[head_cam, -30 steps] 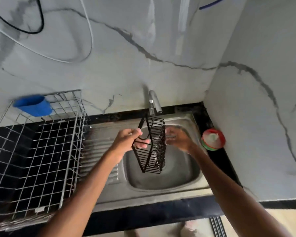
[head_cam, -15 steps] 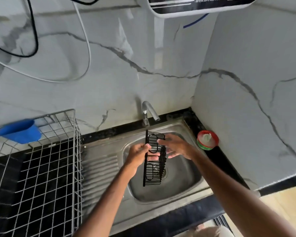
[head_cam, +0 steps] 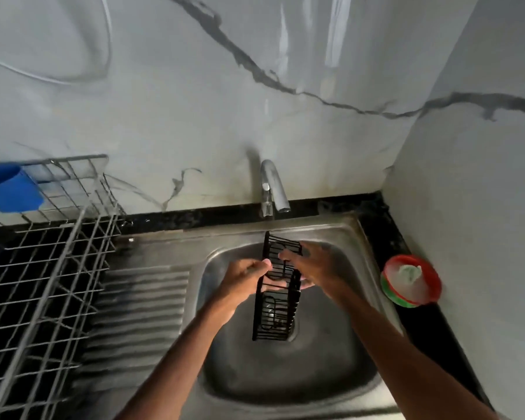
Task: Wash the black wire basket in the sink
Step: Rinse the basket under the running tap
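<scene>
L hand (head_cam: 243, 277) grip curled on left edge of black wire basket (head_cam: 273, 316), R hand (head_cam: 314, 268) grip pinching its right side, upright over sink (head_cam: 225, 374) near tap (head_cam: 272, 189).

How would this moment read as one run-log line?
step: wash | left hand: grips black wire basket at left edge | right hand: holds upper part | pose: upright over sink, below tap

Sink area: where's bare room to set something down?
Free: the ribbed drainboard between wire rack and sink, and the sink's floor by its front rim. Crowded: the sink's middle, with the black wire basket; the right ledge holds a red-green bowl.
</scene>
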The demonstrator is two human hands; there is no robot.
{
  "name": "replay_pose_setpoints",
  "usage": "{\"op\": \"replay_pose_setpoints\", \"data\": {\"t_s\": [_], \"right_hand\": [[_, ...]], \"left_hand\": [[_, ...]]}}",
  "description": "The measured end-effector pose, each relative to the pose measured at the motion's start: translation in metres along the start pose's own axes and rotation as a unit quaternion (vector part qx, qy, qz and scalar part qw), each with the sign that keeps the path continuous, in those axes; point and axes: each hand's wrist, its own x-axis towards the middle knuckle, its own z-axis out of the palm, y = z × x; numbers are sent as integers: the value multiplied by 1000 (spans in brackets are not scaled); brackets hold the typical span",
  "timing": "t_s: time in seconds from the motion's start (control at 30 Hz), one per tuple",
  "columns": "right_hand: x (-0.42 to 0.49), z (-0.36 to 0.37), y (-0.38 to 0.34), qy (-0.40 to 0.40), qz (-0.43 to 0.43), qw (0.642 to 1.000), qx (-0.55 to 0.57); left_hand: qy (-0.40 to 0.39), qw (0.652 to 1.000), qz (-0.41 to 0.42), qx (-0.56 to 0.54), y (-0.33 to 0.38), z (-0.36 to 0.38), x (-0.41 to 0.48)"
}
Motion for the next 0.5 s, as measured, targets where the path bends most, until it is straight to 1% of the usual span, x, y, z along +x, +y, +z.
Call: {"op": "replay_pose_setpoints", "data": {"t_s": [0.1, 0.2, 0.27, 0.3, 0.33, 0.4, 0.5], "right_hand": [[30, 7, 18, 24, -28, 999, -14], [46, 11, 29, 35, -49, 998, -16], [52, 9, 32, 28, -55, 998, -13], [55, 9, 34, 22, -58, 998, -11], [57, 9, 34, 19, -60, 998, -6], [58, 10, 31, 25, -71, 997, -11], [61, 12, 27, 40, -99, 994, -23]], "left_hand": [[11, 996, 5, 84, -14, -4, 22], [23, 990, 34, 136, -25, -12, 42], [63, 981, 73, 166, -23, -18, 56], [95, 971, 107, 191, -22, -22, 65], [132, 954, 149, 226, -19, -24, 73], [185, 907, 234, 297, -10, -30, 95], [203, 869, 292, 344, 8, -26, 127]]}}
